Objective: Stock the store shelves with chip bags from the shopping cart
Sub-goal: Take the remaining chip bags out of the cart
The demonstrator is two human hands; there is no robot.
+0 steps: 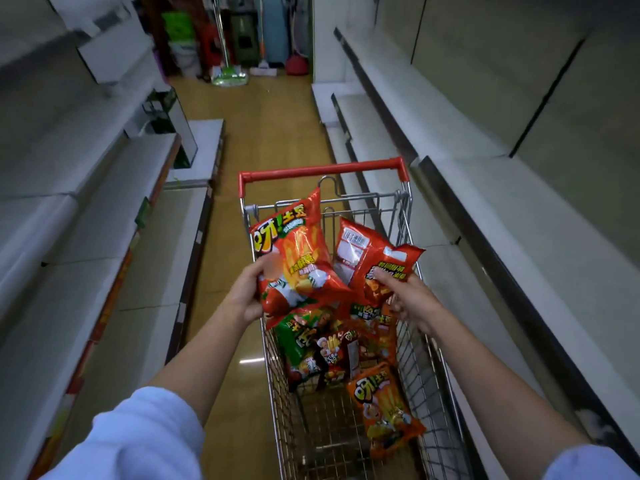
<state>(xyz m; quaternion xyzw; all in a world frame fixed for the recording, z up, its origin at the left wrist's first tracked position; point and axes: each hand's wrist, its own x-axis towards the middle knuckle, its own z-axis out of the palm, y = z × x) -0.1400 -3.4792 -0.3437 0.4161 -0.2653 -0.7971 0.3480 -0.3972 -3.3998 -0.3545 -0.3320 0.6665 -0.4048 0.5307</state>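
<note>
While both arms reach over the shopping cart (408,341), the left hand (244,296) grips a red chip bag (294,258) and the right hand (412,299) pinches a second red bag (374,258). More bags (332,348) lie in the basket. Shelves (485,188) flank the aisle beyond.

Red chip bags (294,261), red-handled silver cart (322,173), pale grey shelves (467,188).

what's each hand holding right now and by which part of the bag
The left hand grips a red chip bag by its lower left edge. The right hand grips another red chip bag by its lower end.
</note>
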